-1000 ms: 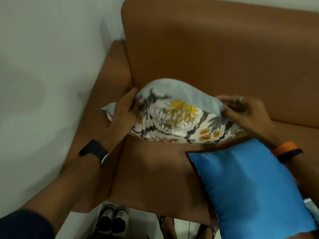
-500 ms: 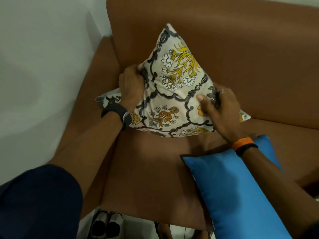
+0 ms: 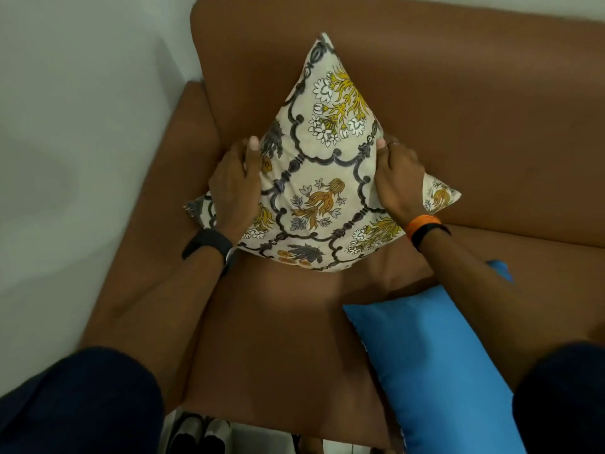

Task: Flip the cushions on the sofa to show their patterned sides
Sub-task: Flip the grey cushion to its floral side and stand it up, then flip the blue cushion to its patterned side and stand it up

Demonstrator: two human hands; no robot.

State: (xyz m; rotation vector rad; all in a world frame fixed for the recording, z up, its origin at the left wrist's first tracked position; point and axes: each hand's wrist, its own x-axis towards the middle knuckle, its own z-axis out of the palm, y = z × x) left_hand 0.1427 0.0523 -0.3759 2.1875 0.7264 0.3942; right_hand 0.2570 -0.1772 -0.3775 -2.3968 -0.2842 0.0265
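Observation:
A cream cushion [image 3: 322, 188] with grey scrollwork and yellow flowers stands on one corner against the brown sofa's backrest [image 3: 458, 103], patterned side facing me. My left hand [image 3: 234, 188] presses its left edge and my right hand [image 3: 397, 176] presses its right edge, so both hands hold it upright. A second cushion [image 3: 435, 362] lies on the seat at the lower right with its plain blue side up, partly under my right forearm.
The sofa's left armrest [image 3: 157, 204] meets a white wall [image 3: 82, 126]. Bare brown seat [image 3: 278, 339] lies in front of the patterned cushion. Shoes [image 3: 196, 437] sit on the floor below the seat's front edge.
The cushion went from lying half turned on the seat to standing on its corner with the pattern facing me. My hands shifted from its ends to its two side edges.

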